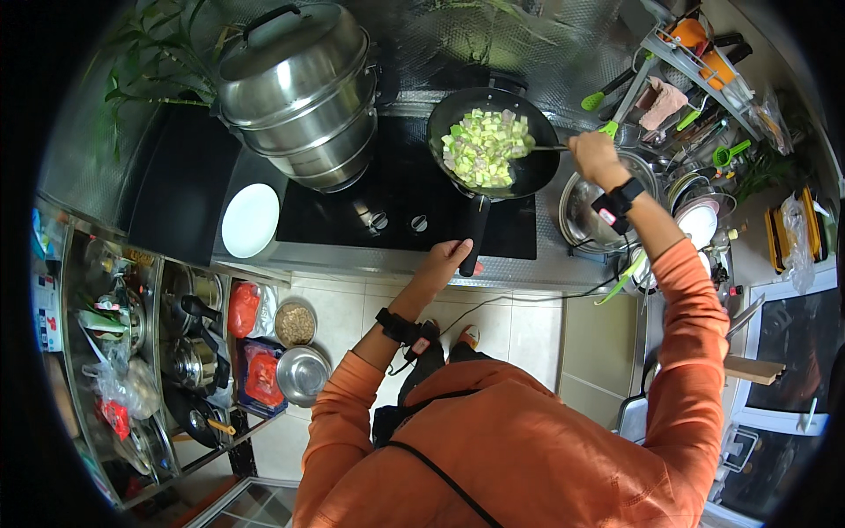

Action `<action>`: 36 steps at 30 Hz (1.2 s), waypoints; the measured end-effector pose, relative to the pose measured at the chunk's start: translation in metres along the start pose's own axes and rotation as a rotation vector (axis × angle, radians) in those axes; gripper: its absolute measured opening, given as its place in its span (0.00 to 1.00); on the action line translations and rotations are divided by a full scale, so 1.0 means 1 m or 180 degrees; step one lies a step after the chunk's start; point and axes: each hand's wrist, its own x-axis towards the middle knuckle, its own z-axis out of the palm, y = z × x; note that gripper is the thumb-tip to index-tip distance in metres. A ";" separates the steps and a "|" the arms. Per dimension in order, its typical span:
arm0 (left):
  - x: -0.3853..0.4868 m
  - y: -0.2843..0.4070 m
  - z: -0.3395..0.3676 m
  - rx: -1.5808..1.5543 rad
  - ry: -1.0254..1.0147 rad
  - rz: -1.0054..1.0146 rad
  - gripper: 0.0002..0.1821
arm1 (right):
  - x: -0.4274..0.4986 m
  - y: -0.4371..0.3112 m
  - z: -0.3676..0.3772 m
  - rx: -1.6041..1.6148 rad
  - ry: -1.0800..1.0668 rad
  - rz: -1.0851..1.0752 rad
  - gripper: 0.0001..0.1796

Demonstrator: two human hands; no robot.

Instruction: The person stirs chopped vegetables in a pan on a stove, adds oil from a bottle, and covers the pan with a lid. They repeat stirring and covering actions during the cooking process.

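Observation:
A dark frying pan (pixel 542 173) sits on the right side of the black glass gas cooktop (pixel 317 224). Pale green diced vegetable (pixel 485 146), mixed with small pinkish-grey pieces, covers much of its base. My left hand (pixel 443 263) grips the pan's black handle (pixel 476 228) near its end, the thumb lying along it. In my right hand (pixel 596 158) is a metal cooking utensil (pixel 549 148). Its head rests at the right edge of the diced food, partly hidden, so I cannot tell if it is a spatula or a ladle.
A large lidded steel steamer pot (pixel 310 105) occupies the cooktop's left side. Nearby lies a white plate (pixel 251 220) on the counter. Steel bowls (pixel 573 211) stand below my right forearm, near a utensil rack (pixel 700 79). Shelves (pixel 158 369) of cookware are at left; a cable (pixel 521 299) hangs across the counter front.

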 end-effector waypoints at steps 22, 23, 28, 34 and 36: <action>0.003 -0.003 -0.002 -0.0006 -0.0103 0.0121 0.23 | -0.001 0.049 -0.058 0.0717 0.0140 -0.0425 0.13; 0.002 -0.002 -0.002 -0.0029 -0.0125 0.0140 0.23 | -0.003 0.048 -0.062 0.0740 0.0074 -0.0565 0.13; 0.001 -0.001 -0.002 0.0068 -0.0067 0.0141 0.24 | -0.011 0.000 -0.054 0.1026 -0.0316 -0.0686 0.11; 0.000 -0.001 0.000 0.0055 -0.0046 0.0135 0.23 | 0.007 0.000 -0.025 0.2393 -0.0471 0.0103 0.16; 0.001 -0.001 0.001 0.0054 -0.0019 0.0130 0.23 | 0.004 0.014 -0.027 0.2382 -0.0461 0.0193 0.16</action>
